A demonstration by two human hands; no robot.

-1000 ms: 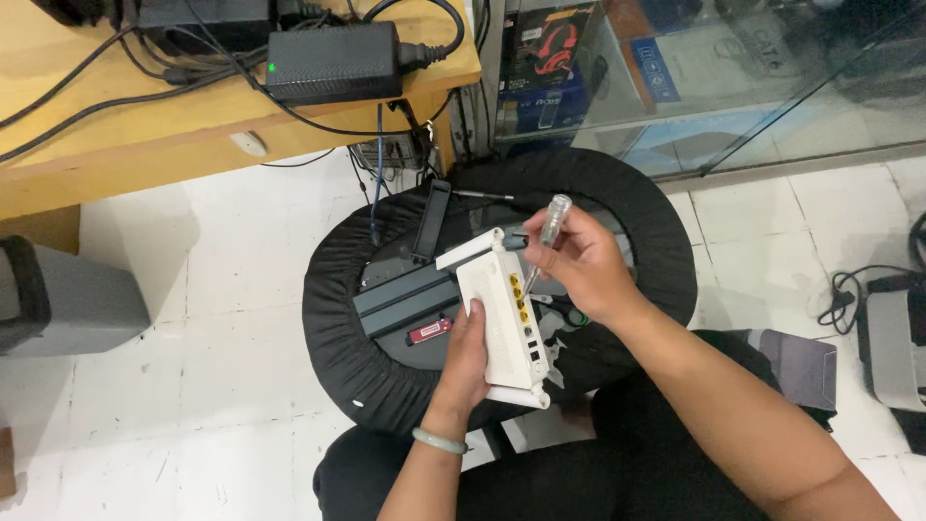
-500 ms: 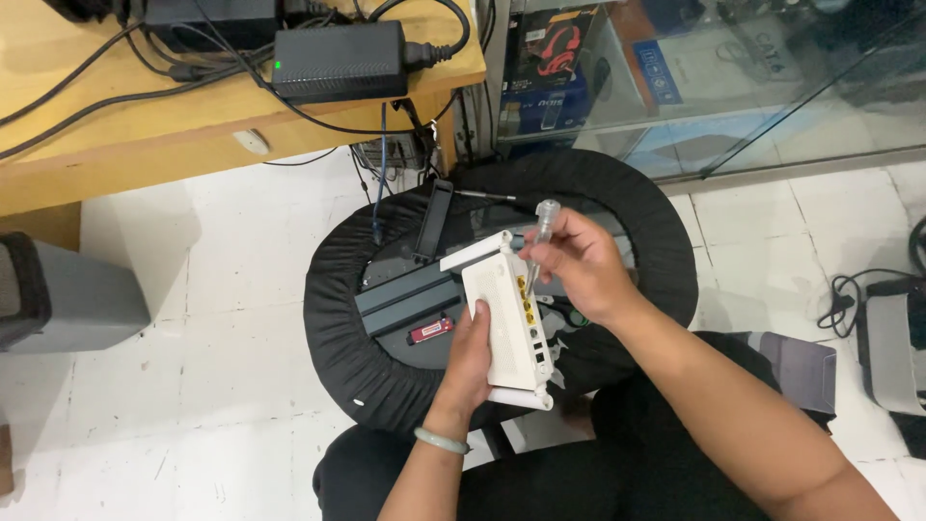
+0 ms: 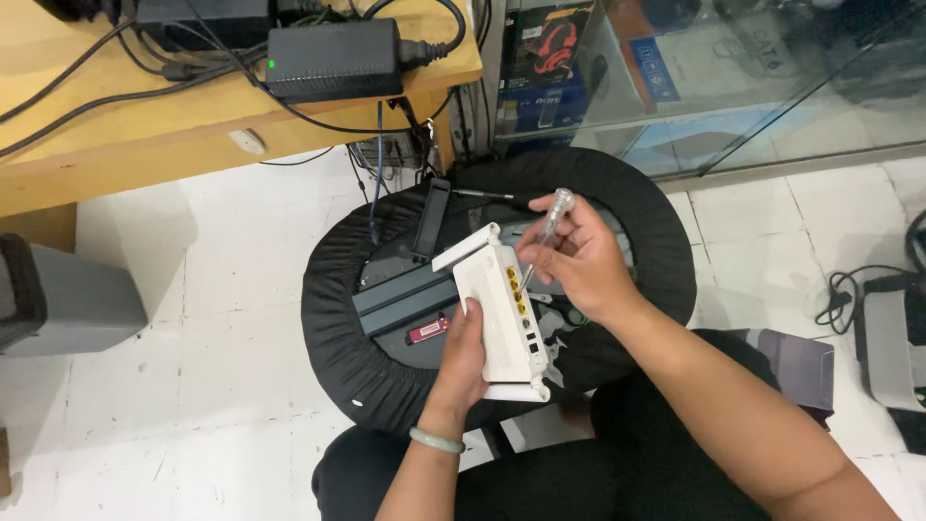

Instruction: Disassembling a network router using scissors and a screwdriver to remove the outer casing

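Mid-frame, the left hand [image 3: 465, 349] clamps the white router [image 3: 503, 318] on edge while the right hand [image 3: 579, 256] pinches a clear-handled screwdriver [image 3: 548, 227] at its ports; a slip could gouge them.

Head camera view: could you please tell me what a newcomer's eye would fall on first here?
First, the white router at the centre, propped on edge by the left hand with its yellow ports facing right. Beside it the right hand holds a clear-handled screwdriver to those ports. Both are above a round black tray on the white tiled floor, with a black power brick on the wooden desk at the top.
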